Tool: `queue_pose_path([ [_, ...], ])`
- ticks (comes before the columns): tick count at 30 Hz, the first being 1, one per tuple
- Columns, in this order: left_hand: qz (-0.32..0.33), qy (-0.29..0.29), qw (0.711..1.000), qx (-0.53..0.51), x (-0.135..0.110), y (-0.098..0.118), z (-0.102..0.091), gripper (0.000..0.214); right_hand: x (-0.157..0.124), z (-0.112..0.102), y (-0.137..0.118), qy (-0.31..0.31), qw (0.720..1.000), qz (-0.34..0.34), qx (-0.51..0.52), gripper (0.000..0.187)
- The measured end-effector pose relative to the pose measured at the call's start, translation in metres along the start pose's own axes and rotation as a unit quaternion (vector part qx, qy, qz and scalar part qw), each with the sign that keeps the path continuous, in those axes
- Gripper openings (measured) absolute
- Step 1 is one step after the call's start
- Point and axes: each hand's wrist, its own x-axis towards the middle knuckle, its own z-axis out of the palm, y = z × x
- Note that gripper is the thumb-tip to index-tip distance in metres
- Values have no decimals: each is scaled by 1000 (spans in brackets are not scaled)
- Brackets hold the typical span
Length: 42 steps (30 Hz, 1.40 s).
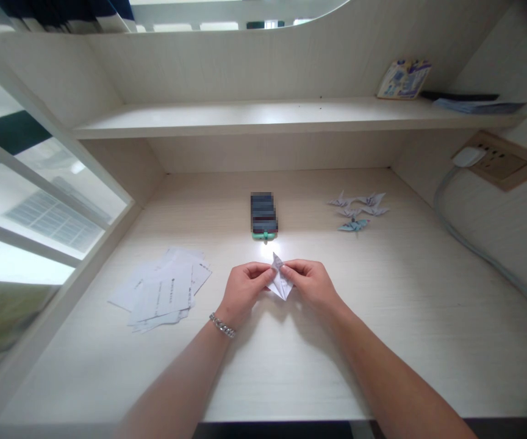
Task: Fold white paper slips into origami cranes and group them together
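Note:
My left hand point(244, 286) and my right hand point(311, 283) meet over the middle of the pale wooden desk point(382, 341). Both pinch a small folded white paper piece point(280, 280), which stands up between the fingertips with a pointed tip on top. A silver bracelet point(222, 326) circles my left wrist. Just behind the paper a phone point(263, 214) in a green case lies flat on the desk.
A loose pile of printed paper sheets point(165, 291) lies to the left. Several finished folded paper cranes point(359, 210) sit at the back right. A shelf point(263, 116) above holds a small box point(404, 78) and papers. A white cable point(469, 244) runs from a wall socket point(496, 160).

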Motion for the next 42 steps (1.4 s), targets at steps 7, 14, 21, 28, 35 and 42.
queue_pose_path([
  [7,7,4,1000,19,2,-1,-1,27,0,3,2,-5,1000,16,11,28],
  [14,-16,-3,1000,2,2,-3,0,27,-1,5,0,-1,1000,1,-15,28],
  [21,-40,-12,999,-10,2,0,1,23,-3,5,-4,-13,998,-10,-64,26],
  [28,-83,-90,990,65,0,-3,-5,16,-5,-2,-12,-22,996,0,-90,24],
  [35,-103,-119,981,113,-3,0,-7,12,-7,-2,-11,-37,997,18,-69,19],
  [42,-127,-139,975,115,-5,6,-7,11,-5,-4,-12,-27,998,-8,-56,18],
])
